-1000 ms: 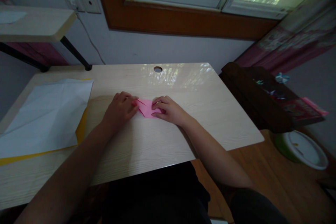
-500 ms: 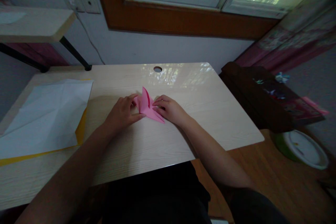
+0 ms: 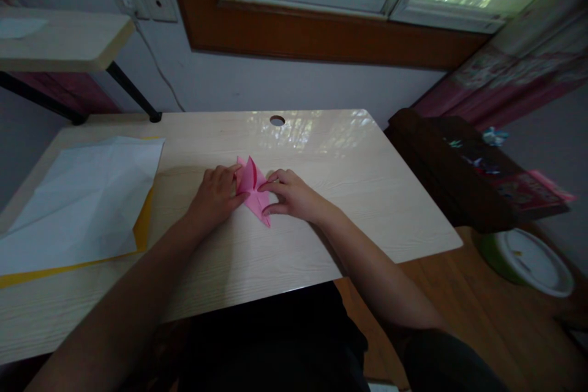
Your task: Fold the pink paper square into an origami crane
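Observation:
A folded piece of pink origami paper point(image 3: 253, 188) rests on the pale wood-grain desk point(image 3: 285, 251), between my two hands. One pointed flap stands up at its middle, and a narrow tip points down toward the near edge. My left hand point(image 3: 219, 195) grips the paper's left side, thumb on the near part and fingers at the far left corner. From the right, my right hand point(image 3: 291, 197) holds the other side, with its fingertips and thumb pressed on the paper. Part of the paper's edges is hidden under the fingers.
A large white sheet point(image 3: 87, 196) lies over a yellow sheet point(image 3: 143, 223) at the desk's left. A raised shelf point(image 3: 68, 43) on black legs stands behind. Near the back edge is a cable hole point(image 3: 277, 120). A green-and-white bin point(image 3: 528, 262) sits on the floor at right.
The pink paper has turned, its tip swinging from the lower right to nearly straight down. Its upright flap looks lower and narrower. My right thumb has moved down along the paper.

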